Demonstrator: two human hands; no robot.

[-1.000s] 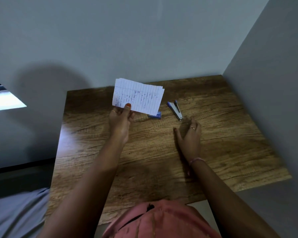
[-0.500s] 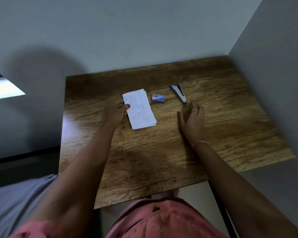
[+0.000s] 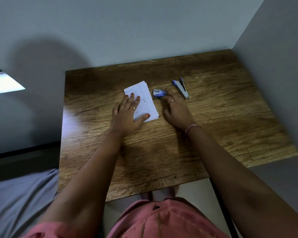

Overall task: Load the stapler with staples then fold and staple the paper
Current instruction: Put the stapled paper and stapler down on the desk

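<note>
So nearest on the worktop, the left hand lies flat, fingers straight, pressing the one folded paper. Right hand – fingers loosely curled, holding nothing – just touches the one staple box. Farther right lies the one stapler, untouched. Looks like loading's only starting – next, I'd guess, pick up that box and get staples out.
</note>
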